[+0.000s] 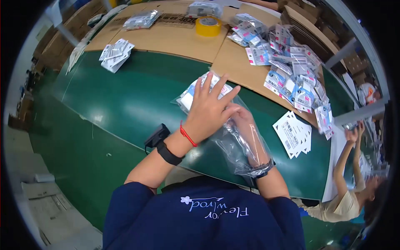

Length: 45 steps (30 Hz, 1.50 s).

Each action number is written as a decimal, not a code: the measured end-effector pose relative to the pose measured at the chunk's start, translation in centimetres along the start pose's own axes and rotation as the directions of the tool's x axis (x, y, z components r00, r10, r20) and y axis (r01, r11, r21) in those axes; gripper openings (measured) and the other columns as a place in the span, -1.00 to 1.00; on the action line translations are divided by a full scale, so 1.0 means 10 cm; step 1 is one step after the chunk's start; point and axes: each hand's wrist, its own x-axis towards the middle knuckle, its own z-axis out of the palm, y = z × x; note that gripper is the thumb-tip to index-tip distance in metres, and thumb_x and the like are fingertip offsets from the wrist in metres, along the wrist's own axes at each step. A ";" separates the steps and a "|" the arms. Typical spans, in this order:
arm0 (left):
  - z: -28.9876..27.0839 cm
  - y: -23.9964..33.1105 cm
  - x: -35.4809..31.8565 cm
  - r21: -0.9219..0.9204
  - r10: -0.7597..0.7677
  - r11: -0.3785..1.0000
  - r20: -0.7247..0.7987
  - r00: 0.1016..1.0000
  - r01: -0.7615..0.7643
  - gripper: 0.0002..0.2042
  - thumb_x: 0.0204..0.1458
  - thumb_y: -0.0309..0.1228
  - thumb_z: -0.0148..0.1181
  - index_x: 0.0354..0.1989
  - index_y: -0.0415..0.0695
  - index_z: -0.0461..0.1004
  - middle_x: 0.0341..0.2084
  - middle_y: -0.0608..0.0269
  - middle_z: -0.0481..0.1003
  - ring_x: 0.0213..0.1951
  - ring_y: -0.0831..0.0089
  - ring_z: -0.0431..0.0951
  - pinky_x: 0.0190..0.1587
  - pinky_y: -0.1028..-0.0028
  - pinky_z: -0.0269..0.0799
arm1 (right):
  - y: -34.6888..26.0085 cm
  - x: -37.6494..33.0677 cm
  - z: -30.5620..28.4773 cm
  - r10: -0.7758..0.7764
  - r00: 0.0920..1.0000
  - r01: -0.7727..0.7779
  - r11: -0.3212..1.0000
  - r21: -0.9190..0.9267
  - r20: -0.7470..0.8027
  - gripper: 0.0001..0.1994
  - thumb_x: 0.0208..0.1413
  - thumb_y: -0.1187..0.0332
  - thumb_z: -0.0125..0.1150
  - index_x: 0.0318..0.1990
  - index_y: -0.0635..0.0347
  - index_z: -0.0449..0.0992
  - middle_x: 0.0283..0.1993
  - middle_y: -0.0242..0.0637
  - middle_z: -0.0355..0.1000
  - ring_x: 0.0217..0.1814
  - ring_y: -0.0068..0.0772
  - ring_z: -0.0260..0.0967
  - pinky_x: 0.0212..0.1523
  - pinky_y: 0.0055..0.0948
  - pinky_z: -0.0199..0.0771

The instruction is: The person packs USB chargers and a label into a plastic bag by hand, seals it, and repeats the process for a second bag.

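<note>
A large clear plastic bag (229, 146) lies on the green table in front of me, with white and blue packets (187, 98) in its far end. Spread over those packets, the fingers of my left hand (207, 107) rest on the bag from outside. My right hand (245, 118) reaches into the bag, its film draped over the forearm down to the watch (261, 170). The right fingertips are partly hidden by the left hand and the film. A dark device (157, 135) sits by my left wrist, above a black band.
Cardboard (175, 39) covers the table's far side. On it are a heap of small packets (291, 66), a yellow tape roll (208, 26) and a filled bag (141, 19). White cards (116, 55) lie left, printed labels (293, 134) right. A co-worker (354, 196) is at far right.
</note>
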 end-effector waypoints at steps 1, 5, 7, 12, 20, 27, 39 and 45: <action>0.07 -0.10 -0.07 0.074 0.010 0.997 0.151 0.988 -0.021 -0.62 0.04 -0.20 0.15 0.01 -0.08 0.46 0.13 0.10 0.31 0.18 -0.01 0.24 0.17 -0.01 0.11 | -0.02 -0.01 -0.05 0.025 1.000 -0.023 0.997 -0.070 0.019 -0.70 0.20 0.35 0.04 0.04 0.31 0.37 -0.20 -0.28 0.43 -0.22 -0.50 0.40 -0.16 -0.54 0.43; 0.12 -0.21 -0.21 0.296 -0.107 0.955 0.389 0.915 -0.015 -0.53 0.03 -0.05 0.13 0.08 0.00 0.43 0.25 0.19 0.20 0.30 0.03 0.09 0.23 -0.16 -0.05 | -0.19 -0.09 0.07 0.224 0.944 -0.107 0.901 -0.420 0.240 -0.66 0.20 0.34 0.01 0.11 0.21 0.34 -0.21 -0.31 0.44 -0.23 -0.50 0.41 -0.19 -0.56 0.42; 0.02 -0.24 -0.29 0.357 -0.164 0.934 0.378 0.911 0.019 -0.52 0.03 -0.04 0.12 0.09 -0.01 0.42 0.27 0.17 0.16 0.31 0.04 0.06 0.25 -0.14 -0.10 | -0.09 -0.32 -0.12 0.120 0.936 0.065 0.865 -0.497 0.331 -0.68 0.21 0.33 0.01 0.09 0.18 0.38 -0.22 -0.32 0.46 -0.24 -0.51 0.42 -0.22 -0.57 0.43; -0.19 -0.37 -0.33 0.452 -0.178 0.892 0.373 0.911 -0.010 -0.44 0.04 0.04 0.07 0.16 0.00 0.35 0.30 0.14 0.12 0.33 0.03 0.02 0.26 -0.21 -0.18 | -0.98 -0.61 -0.64 0.345 0.767 0.095 0.773 -0.627 0.542 -0.69 0.22 0.25 0.07 -0.01 0.26 0.49 -0.20 -0.25 0.54 -0.18 -0.46 0.48 -0.20 -0.46 0.47; 0.17 0.28 -0.46 -0.095 0.193 0.980 0.653 0.733 -0.173 -0.41 0.04 -0.04 0.12 0.27 0.07 0.23 0.32 0.08 0.07 0.35 -0.01 -0.03 0.28 -0.22 -0.32 | -1.00 0.44 -1.41 -0.485 0.750 -0.500 0.031 -0.866 -0.450 -0.53 0.05 0.15 0.19 0.05 0.28 0.39 -0.07 0.00 0.45 -0.06 -0.03 0.42 -0.04 -0.16 0.44; 0.34 0.25 -0.46 -0.269 0.183 0.963 0.617 0.765 -0.012 -0.46 0.13 -0.13 0.08 0.26 -0.05 0.21 0.29 0.02 0.10 0.31 -0.02 0.06 0.33 -0.03 -0.16 | -0.85 0.19 -1.20 -0.443 0.894 -0.104 -0.039 -0.994 -0.076 -0.42 -0.10 0.32 0.24 0.15 0.22 0.30 0.00 -0.02 0.40 -0.01 0.00 0.37 0.05 -0.19 0.38; 0.58 0.16 -0.15 -0.586 -0.394 -0.431 0.807 0.441 0.686 -0.61 0.18 -0.21 0.07 0.08 -0.18 0.29 -0.10 0.20 0.39 0.05 0.34 0.37 0.11 0.32 0.32 | -0.73 -0.06 -0.63 -0.497 0.769 0.566 0.239 -0.789 0.402 -0.52 -0.10 0.41 0.22 0.08 0.22 0.39 0.01 -0.08 0.39 0.01 -0.15 0.37 0.05 -0.34 0.36; 0.63 0.13 -0.13 -0.446 -0.290 -0.682 0.893 0.345 0.580 -0.60 0.19 -0.23 0.06 0.07 -0.25 0.28 -0.02 0.07 0.39 0.02 0.26 0.43 0.13 0.21 0.35 | -0.63 -0.19 -0.52 -0.162 0.981 -0.060 0.292 -0.955 -0.111 -0.54 -0.07 0.32 0.24 0.05 0.20 0.43 0.03 -0.06 0.38 0.07 -0.04 0.32 0.08 -0.24 0.34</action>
